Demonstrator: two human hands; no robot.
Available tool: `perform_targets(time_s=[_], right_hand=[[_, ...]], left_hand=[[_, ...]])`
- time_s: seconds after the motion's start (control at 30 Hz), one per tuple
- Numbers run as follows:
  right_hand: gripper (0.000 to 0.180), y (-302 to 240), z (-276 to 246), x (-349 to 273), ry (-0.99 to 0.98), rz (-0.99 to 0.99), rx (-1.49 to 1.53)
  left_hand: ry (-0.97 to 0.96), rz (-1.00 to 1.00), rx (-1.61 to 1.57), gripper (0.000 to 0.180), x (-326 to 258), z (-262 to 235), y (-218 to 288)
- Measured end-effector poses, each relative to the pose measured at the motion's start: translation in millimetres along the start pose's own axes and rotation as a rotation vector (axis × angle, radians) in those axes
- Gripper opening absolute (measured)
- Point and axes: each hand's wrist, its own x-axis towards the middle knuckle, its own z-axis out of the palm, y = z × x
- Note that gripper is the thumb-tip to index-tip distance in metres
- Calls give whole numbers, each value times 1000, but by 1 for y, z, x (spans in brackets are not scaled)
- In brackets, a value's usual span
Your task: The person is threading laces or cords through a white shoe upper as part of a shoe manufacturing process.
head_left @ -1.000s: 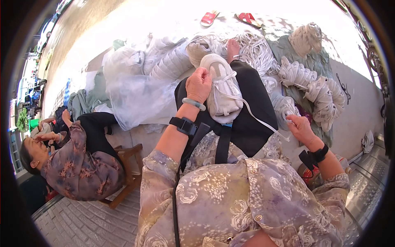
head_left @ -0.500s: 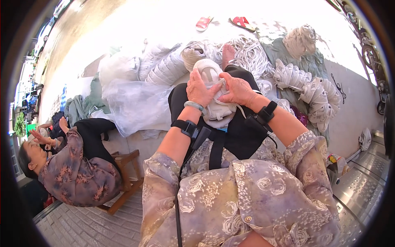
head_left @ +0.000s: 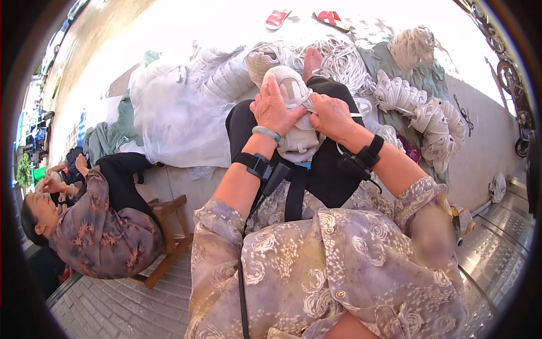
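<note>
Before us, a pale mesh sneaker (head_left: 299, 139) sits in the grip of the left hand (head_left: 275, 111); alongside, the right hand (head_left: 333, 117) pinches its lace (head_left: 308, 103). Gentle, even tension should keep it flat.

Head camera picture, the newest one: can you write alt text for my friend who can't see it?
A left hand holds a pale sneaker above black trousers while the right hand pinches its laces. Beyond are a heap of white cords and red sandals; at left, another person sits.
</note>
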Motion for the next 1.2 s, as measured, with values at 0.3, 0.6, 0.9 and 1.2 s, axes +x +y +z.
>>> perform_targets(time_s=[0.3,0.6,0.9,1.2], right_hand=[[20,2,-6,8,-119,5,-69],[20,7,-18,22,-284,-72,-11],[18,12,-10,12,-174,-120,109],[20,13,-9,16,-192,-105,109]], left_hand=[[62,4,21,99,-8,9,9],[169,167,68,92,-8,11,-1],[152,220,111,91,-7,9,1],[101,81,230,91,-7,1,14]])
